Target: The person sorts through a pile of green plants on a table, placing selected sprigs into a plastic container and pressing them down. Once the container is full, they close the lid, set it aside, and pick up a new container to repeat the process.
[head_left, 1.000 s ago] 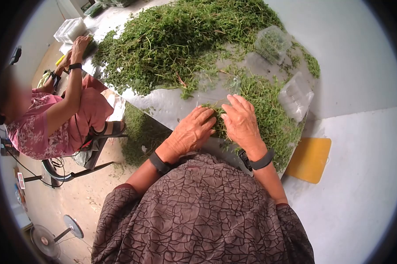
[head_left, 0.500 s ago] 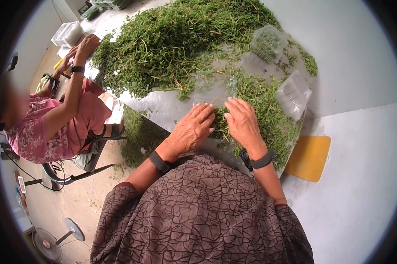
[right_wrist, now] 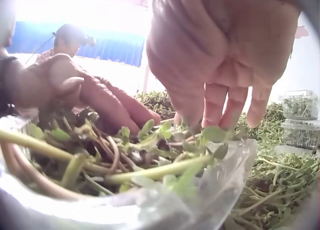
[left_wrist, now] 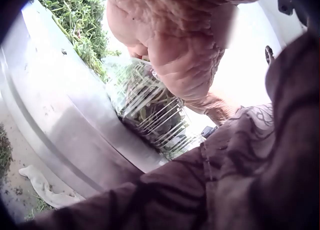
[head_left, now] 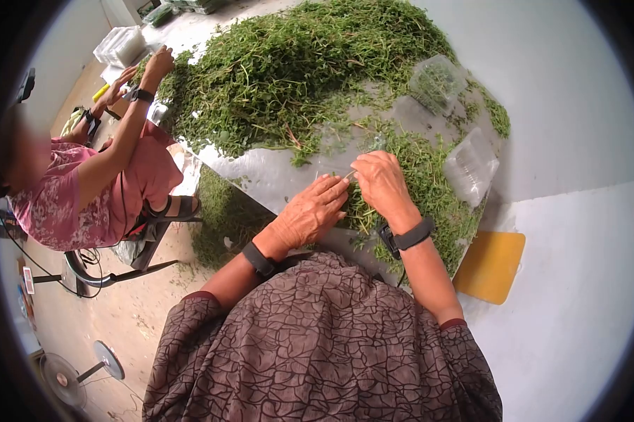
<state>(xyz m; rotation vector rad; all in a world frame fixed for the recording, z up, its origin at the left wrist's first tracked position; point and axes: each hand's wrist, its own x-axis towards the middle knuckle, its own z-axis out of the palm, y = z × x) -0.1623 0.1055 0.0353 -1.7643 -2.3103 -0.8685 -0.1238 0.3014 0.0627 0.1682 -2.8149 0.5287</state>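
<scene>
My left hand (head_left: 308,214) lay flat, fingers straight, pressing the green leafy sprigs (right_wrist: 145,160) down into one clear ribbed plastic punnet (left_wrist: 150,112) at the near edge of the steel tabletop (head_left: 261,172). My right hand (head_left: 380,184) curled over that punnet, pinching one stem. Two more clear punnets (head_left: 438,81) sat toward the right edge, one big loose herb heap (head_left: 296,63) behind.

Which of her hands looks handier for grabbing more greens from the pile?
Probably the right hand: it sits on the side of the loose greens, its fingers curled, seemingly pinching a stem. The left hand lies flat on the greens in the clear tub, likely pressing them in.
</scene>
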